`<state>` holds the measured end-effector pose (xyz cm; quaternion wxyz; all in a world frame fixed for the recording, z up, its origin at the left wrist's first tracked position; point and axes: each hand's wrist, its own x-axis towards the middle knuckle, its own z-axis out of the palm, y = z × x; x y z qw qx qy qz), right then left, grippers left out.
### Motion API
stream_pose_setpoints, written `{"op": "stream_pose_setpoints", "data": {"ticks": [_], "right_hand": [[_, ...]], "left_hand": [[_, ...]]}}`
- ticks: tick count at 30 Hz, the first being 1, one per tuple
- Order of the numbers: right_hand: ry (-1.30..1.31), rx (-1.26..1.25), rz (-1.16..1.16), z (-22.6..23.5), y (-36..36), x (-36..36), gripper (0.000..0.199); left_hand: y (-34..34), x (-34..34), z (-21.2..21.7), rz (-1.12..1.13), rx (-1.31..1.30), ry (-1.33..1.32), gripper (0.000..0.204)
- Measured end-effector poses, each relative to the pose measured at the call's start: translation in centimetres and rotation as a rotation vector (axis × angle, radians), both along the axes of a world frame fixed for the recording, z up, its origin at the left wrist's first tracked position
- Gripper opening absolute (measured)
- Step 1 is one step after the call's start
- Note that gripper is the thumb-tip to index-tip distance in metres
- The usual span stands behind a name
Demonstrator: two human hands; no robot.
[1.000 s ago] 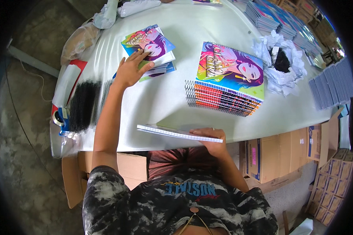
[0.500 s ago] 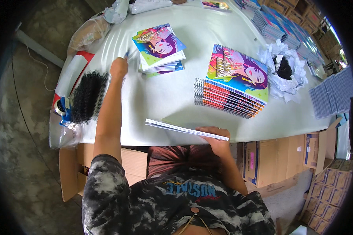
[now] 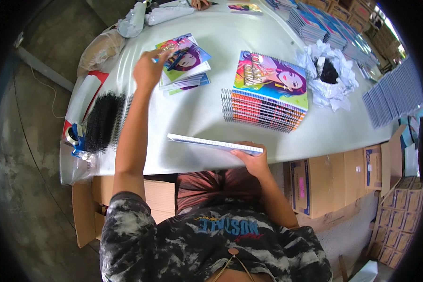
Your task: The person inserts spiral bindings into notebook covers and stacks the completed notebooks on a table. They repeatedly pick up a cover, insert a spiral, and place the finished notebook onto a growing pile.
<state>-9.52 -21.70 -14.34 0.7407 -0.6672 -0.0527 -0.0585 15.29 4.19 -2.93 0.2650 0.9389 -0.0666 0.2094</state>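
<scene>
My right hand (image 3: 253, 159) is closed on the right end of a loose notebook block (image 3: 211, 144), held edge-on above the table's near edge, with punched holes along its upper edge. My left hand (image 3: 149, 70) is stretched out beside a loose stack of illustrated notebooks (image 3: 189, 66). Its fingers look apart and partly reach over the top cover. A slim dark-blue tool (image 3: 177, 61), blurred and of unclear kind, lies over that cover near my fingertips. To the right stands a neat pile of spiral-bound notebooks (image 3: 270, 80) with colourful covers.
Black spiral coils (image 3: 103, 120) lie bunched at the table's left edge, beside a blue tape dispenser (image 3: 77, 136). Crumpled white wrapping (image 3: 333, 91) holds more black coils at right. Notebook stacks (image 3: 392, 94) line the right side. Cardboard boxes (image 3: 329, 181) stand below. Another person's hand (image 3: 199, 3) shows at the far edge.
My left hand has moved right toward the loose stack, and the blue tool it held now shows over the top cover. Another person's hand has appeared at the far edge. The view has shifted slightly.
</scene>
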Motion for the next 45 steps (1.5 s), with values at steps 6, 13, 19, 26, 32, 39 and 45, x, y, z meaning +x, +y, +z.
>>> {"op": "stream_pose_setpoints", "data": {"ticks": [6, 13, 19, 26, 32, 39, 45], "right_hand": [[-0.017, 0.099, -0.049, 0.0, 0.5, 1.3, 0.018], [-0.002, 0.069, 0.015, -0.6, 1.1, 3.1, 0.018], [-0.093, 0.074, 0.137, 3.2, 0.2, 3.7, 0.023], [-0.153, -0.105, 0.162, 2.7, -0.2, 3.9, 0.026], [-0.164, -0.056, 0.12, 2.2, -0.2, 3.8, 0.026], [-0.154, -0.04, 0.102, 2.4, -0.2, 3.6, 0.026], [-0.142, -0.038, 0.1, 2.4, 0.0, 3.4, 0.027]], "left_hand": [[3.7, -12.3, -1.8, -0.971, -0.979, 0.503, 0.052], [-0.6, -19.6, -11.5, -0.365, -1.041, 0.478, 0.021], [-0.7, -20.3, -12.2, -0.326, -0.62, 0.282, 0.025], [11.7, -11.0, -10.3, 0.432, 0.426, 0.005, 0.023], [13.3, -9.0, -10.1, 0.474, 0.351, 0.156, 0.026], [13.4, -9.9, -10.1, 0.467, 0.38, 0.197, 0.026], [14.1, -10.5, -8.4, 0.471, 0.243, 0.247, 0.031]]}}
